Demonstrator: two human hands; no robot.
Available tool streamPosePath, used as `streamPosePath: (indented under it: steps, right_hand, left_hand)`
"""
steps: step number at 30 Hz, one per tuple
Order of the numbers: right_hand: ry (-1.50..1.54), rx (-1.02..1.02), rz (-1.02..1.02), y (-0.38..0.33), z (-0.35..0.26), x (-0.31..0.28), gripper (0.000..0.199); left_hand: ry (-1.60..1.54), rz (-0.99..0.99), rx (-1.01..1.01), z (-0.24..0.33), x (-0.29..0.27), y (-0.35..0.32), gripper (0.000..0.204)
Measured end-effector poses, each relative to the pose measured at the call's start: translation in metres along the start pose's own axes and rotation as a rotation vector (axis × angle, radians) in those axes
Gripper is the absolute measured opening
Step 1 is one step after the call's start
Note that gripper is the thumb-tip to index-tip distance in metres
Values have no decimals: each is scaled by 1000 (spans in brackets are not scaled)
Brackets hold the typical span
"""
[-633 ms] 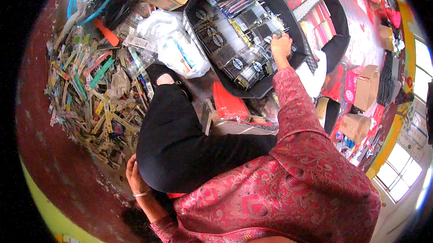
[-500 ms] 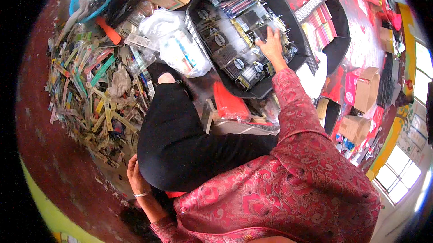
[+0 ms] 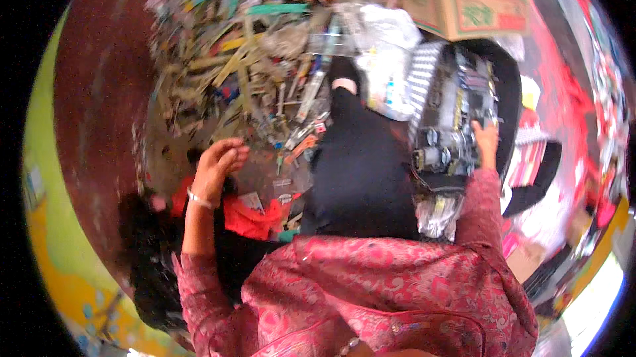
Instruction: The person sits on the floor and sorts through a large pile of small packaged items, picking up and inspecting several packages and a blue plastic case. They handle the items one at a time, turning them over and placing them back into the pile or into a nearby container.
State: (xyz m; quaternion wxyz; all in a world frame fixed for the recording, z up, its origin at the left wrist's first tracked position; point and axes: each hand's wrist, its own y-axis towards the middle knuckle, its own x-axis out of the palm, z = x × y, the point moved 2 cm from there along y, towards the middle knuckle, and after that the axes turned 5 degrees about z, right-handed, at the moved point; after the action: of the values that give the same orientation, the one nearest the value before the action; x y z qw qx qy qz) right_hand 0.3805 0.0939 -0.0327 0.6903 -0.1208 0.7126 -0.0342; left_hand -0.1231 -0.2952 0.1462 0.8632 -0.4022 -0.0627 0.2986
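Well apart from the leg (image 3: 361, 165), the left fingers (image 3: 233, 156) have risen.

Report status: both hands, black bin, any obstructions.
Left hand outside bin, loosely curled, nothing clearly held. Right hand at packets in black bin; grip blurred. White plastic bag beside bin, not blocking right hand.

One large black container (image 3: 509, 85) beneath the right hand (image 3: 486, 137) and one smaller black container (image 3: 552, 159) to its right make two. Beyond that hand, one cardboard box (image 3: 464, 0). Ahead of the left hand (image 3: 220, 159), one heap of strips (image 3: 232, 46) (pieces too jumbled to count).
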Motion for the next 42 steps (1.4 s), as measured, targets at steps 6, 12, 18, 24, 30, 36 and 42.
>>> streamPosePath:
  steps: [6,12,18,24,30,36,42]
  right_hand:
    - [780,-150,110,56,-175,-149,24]
    - [643,-943,-228,10,-445,-176,21]
    - [60,-1393,-261,-42,-537,6,43]
    - [189,-1122,-155,-71,-534,125,48]
    - [776,-1037,-514,-85,-542,74,37]
    - [924,-1311,-1307,-187,-558,-55,41]
    - [1215,-1282,-1705,-205,-549,-80,34]
  left_hand:
    - [-118,66,40,-9,-40,-10,23]
    - [120,16,94,-6,-50,-36,36]
    - [278,56,192,-11,-51,-41,30]
    - [115,-32,66,8,-48,-45,22]
    - [-350,97,-64,-2,-52,-32,26]
    - [-167,327,142,-6,-46,-1,91]
    - [-92,310,203,-18,-33,18,35]
